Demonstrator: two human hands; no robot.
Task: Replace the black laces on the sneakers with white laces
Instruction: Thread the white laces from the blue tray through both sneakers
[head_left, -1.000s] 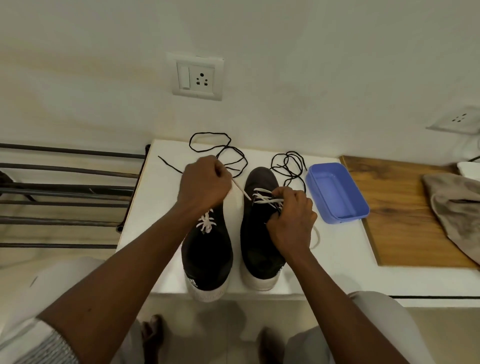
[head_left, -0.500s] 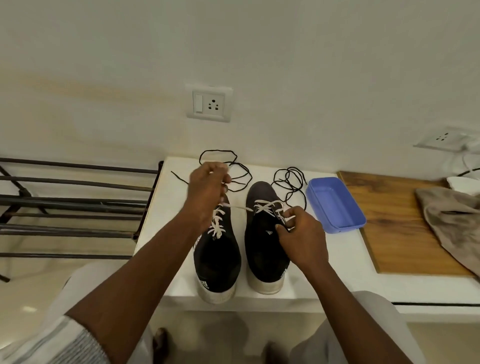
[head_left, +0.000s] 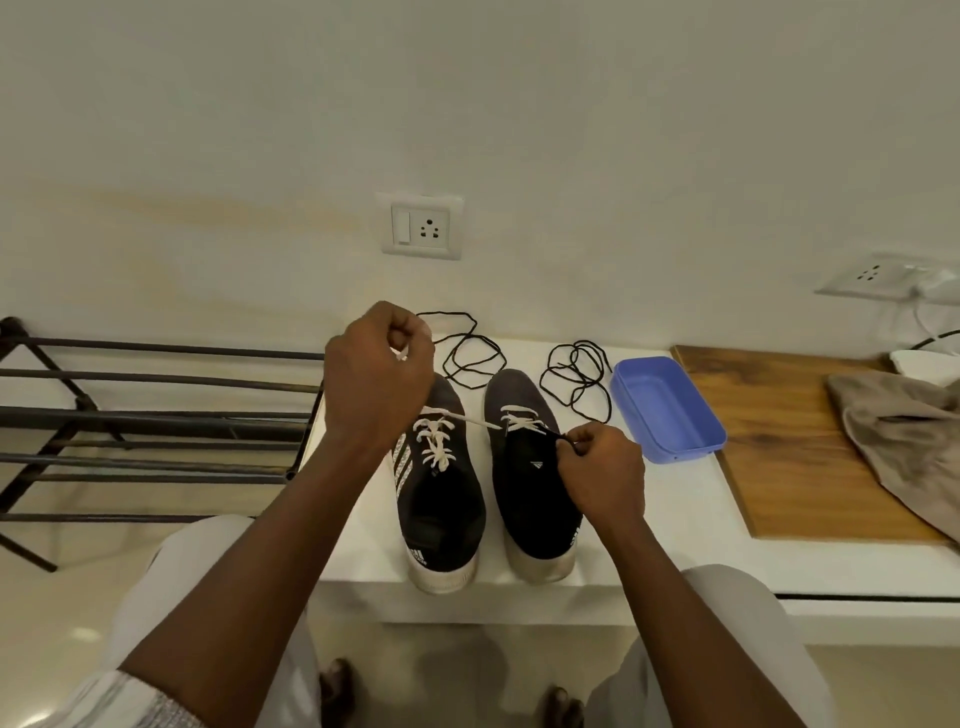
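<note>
Left of the right sneaker (head_left: 530, 499), heel at the table (head_left: 675, 545) edge, the left hand (head_left: 379, 374) pinched the white lace (head_left: 467, 418); the right hand (head_left: 602, 467) pinched its upper.

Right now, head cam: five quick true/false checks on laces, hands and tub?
1. Both black laces lie loose on the white table. True.
2. The left hand is raised and pinches a white lace. True.
3. The blue tub holds a spare lace. False: nothing shows inside it.
4. The right hand lies flat and open on the table. False: it pinches the right sneaker at its eyelet edge.
5. The left sneaker has no white lacing. False: white lace crosses several of its rows.
</note>
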